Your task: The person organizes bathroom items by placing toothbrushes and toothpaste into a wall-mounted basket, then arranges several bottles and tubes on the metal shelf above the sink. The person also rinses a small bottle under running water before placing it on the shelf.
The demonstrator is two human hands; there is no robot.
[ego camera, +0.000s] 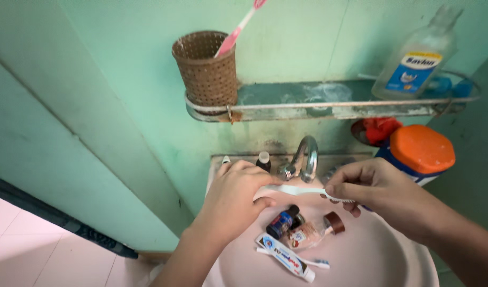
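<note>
Hands meet over the sink (392, 266): left hand (234, 199) and right hand (375, 192) pinch a white toothbrush (297, 190) by its ends. Toothpaste tube (284, 258) and small bottles (294, 226) lie untouched in the basin, a pink toothbrush (238, 27) already in the woven cup (206, 69)

Brown woven cup (207, 72), pink toothbrush (234, 33), mint-green wall (122, 79), orange lid (422, 149), seemingly white toothbrush (297, 190).

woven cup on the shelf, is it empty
No, the brown woven cup on the metal shelf holds one pink toothbrush that leans out to the right.
</note>
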